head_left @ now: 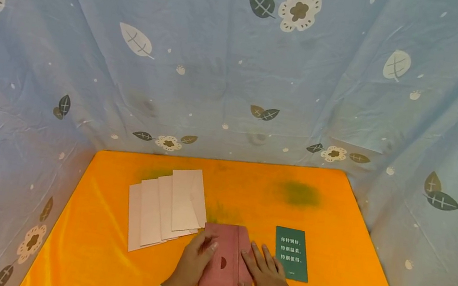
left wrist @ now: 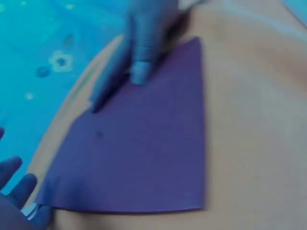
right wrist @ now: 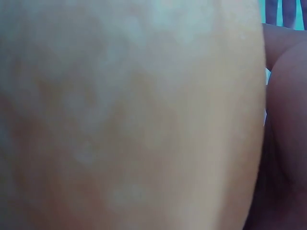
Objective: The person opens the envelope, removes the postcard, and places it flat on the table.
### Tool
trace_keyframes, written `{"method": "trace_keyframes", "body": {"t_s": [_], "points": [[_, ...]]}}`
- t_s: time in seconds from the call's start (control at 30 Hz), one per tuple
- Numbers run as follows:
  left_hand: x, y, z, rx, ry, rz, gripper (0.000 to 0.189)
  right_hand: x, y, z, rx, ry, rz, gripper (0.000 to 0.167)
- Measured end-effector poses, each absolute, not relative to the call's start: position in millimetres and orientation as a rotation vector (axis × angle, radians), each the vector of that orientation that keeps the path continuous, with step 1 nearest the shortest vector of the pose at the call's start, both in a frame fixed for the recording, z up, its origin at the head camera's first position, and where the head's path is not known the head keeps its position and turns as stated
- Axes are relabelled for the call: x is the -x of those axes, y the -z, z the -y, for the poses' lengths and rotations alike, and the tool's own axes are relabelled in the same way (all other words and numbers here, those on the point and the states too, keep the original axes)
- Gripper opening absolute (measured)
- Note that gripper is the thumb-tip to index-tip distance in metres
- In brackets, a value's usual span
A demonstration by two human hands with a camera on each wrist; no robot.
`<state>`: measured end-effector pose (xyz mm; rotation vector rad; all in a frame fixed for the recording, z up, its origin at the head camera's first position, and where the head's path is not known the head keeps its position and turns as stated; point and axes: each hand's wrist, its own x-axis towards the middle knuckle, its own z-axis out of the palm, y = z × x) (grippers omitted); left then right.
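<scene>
A dark red envelope [head_left: 218, 281] lies on the orange cloth at the near middle, its flap side to the right and a half-round notch in its face. My left hand [head_left: 193, 260] holds its left edge, thumb and forefinger bent close together over it. Across the flap my right hand [head_left: 267, 281] rests flat, fingers spread and pointing away. Its little-finger side lies next to a green card [head_left: 297, 254] with white writing. In the left wrist view the envelope [left wrist: 153, 148] looks purple, with blurred fingers [left wrist: 140, 57] on its upper part. The right wrist view is mostly blurred cloth.
Several pale pink envelopes [head_left: 188, 199] overlap in a fan at the left, the nearest corner close to the red one. Blue flowered curtains [head_left: 241, 65] stand behind and at both sides of the orange-covered table [head_left: 340, 261].
</scene>
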<state>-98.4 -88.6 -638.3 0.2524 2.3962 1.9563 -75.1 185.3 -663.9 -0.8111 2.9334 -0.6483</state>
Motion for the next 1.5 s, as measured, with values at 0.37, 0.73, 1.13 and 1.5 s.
{"method": "trace_keyframes", "body": {"t_s": [0.37,0.73,1.13,1.5], "points": [[112.8,616.8,123.1,-0.035,-2.413,-1.594,0.086,74.9,658.7,-184.5,0.803,0.676,-2.906,0.072],[116.1,609.7,146.4,0.054,-2.619,-1.120,0.093,77.0,662.0,-185.3,0.796,0.635,-2.905,0.072],[128.6,601.2,193.5,-0.007,-2.737,-0.861,0.095,76.7,660.1,-185.3,0.796,0.649,-2.891,0.071],[139.9,589.7,227.5,0.197,-2.812,-0.755,0.104,77.0,666.5,-187.9,0.793,0.633,-2.899,0.074]]}}
